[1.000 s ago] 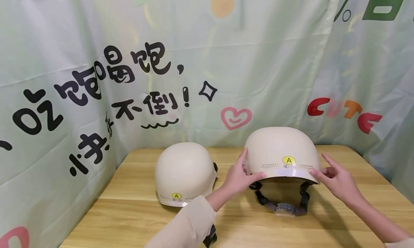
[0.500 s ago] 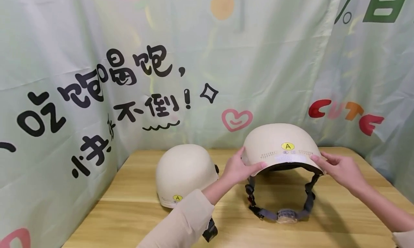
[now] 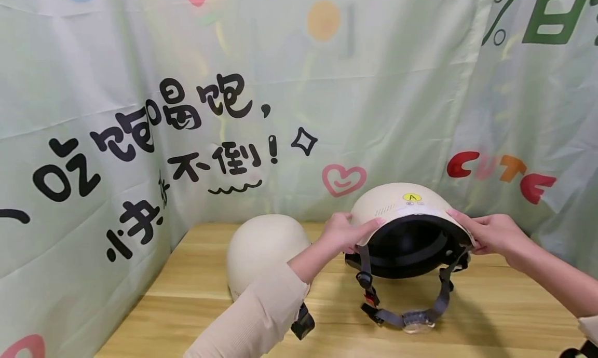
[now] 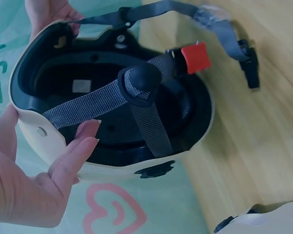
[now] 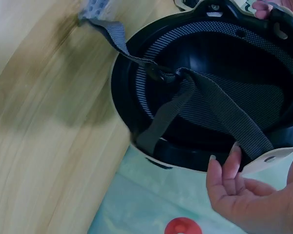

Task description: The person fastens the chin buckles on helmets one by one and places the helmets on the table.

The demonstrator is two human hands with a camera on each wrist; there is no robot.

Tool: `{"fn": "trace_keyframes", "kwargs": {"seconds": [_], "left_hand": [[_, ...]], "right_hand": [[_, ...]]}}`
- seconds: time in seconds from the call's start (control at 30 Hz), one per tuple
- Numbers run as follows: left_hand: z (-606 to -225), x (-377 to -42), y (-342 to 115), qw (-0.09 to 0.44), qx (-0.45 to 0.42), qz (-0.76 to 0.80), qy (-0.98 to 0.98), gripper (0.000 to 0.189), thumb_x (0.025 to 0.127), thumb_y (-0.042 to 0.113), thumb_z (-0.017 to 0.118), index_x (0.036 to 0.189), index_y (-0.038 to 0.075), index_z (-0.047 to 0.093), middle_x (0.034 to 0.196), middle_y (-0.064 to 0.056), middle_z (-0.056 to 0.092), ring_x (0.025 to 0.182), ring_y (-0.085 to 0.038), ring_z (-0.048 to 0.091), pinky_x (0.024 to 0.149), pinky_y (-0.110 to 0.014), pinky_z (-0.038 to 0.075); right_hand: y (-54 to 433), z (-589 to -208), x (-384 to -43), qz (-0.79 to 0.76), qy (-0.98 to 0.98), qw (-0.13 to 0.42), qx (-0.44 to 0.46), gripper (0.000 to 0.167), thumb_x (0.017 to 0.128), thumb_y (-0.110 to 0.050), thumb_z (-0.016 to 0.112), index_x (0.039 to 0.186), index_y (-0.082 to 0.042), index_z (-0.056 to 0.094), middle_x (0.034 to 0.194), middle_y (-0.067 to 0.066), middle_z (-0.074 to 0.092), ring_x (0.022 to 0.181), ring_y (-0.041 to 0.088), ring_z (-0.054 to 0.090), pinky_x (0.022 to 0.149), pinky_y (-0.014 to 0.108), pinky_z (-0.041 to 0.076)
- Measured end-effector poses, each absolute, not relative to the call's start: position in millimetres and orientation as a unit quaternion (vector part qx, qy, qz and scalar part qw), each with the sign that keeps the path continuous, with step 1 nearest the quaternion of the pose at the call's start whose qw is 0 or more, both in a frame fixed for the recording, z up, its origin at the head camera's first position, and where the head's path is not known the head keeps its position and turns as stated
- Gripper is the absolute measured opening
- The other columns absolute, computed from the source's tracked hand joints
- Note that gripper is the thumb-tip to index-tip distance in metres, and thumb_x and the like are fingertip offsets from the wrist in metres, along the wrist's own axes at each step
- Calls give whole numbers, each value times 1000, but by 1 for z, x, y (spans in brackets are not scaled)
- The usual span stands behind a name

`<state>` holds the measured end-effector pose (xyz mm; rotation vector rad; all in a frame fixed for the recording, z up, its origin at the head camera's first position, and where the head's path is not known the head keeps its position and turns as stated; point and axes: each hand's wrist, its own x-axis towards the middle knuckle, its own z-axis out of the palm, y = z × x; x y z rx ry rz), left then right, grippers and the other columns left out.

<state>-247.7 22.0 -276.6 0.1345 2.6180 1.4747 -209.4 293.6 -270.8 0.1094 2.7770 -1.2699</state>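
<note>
A cream helmet (image 3: 397,202) with a yellow A sticker is tilted back, its front rim raised so the black lining (image 3: 411,244) shows. My left hand (image 3: 345,233) grips its left side, thumb on the shell near the front rim and fingertips at the inside edge. On the opposite side my right hand (image 3: 497,233) holds the rim the same way. Grey chin straps (image 3: 441,301) hang below toward the table. In the left wrist view, a red buckle end (image 4: 195,57) and a black clip (image 4: 251,68) are apart.
A second cream helmet (image 3: 266,249) sits on the wooden table (image 3: 187,295) to the left, partly hidden behind my left sleeve (image 3: 257,316). A black strap piece (image 3: 302,321) shows beside that sleeve. A printed pale-green curtain (image 3: 397,88) hangs behind and around the table.
Both hands have tipped the right helmet backward, front rim upward, so its inside came into view and its straps swung lower and nearer. The left helmet stays put.
</note>
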Motion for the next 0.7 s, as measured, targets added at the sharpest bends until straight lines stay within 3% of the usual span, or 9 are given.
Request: {"fn": "trace_keyframes", "kwargs": {"seconds": [0.13, 0.33, 0.53, 0.7], "left_hand": [[-270, -248, 21, 63, 34, 483, 873, 54, 73, 54, 71, 95, 5, 64, 67, -6, 57, 59, -29, 68, 51, -34, 56], [-270, -244, 18, 68, 36, 480, 874, 50, 74, 55, 70, 71, 7, 57, 66, -7, 59, 57, -28, 68, 49, -34, 55], [-276, -243, 16, 51, 46, 473, 878, 52, 72, 57, 70, 84, 7, 63, 67, -8, 61, 52, -24, 67, 48, -32, 54], [-279, -239, 17, 50, 50, 468, 881, 55, 71, 59, 70, 90, 8, 64, 56, -5, 61, 47, -21, 65, 46, -31, 52]], "right_hand": [[291, -265, -210, -435, 897, 64, 54, 57, 91, -60, 37, 55, -16, 38, 53, -5, 39, 55, 6, 50, 60, 24, 55], [288, -262, -211, -431, 896, 88, 58, 58, 90, -62, 36, 56, -16, 38, 54, -5, 38, 54, 7, 51, 60, 24, 55], [292, -265, -210, -413, 903, 108, 45, 60, 91, -64, 31, 61, -12, 42, 56, -5, 43, 59, 8, 54, 61, 24, 54], [298, -269, -207, -375, 921, 107, 27, 62, 92, -63, 25, 63, -12, 44, 59, -3, 48, 62, 9, 53, 61, 27, 53]]}}
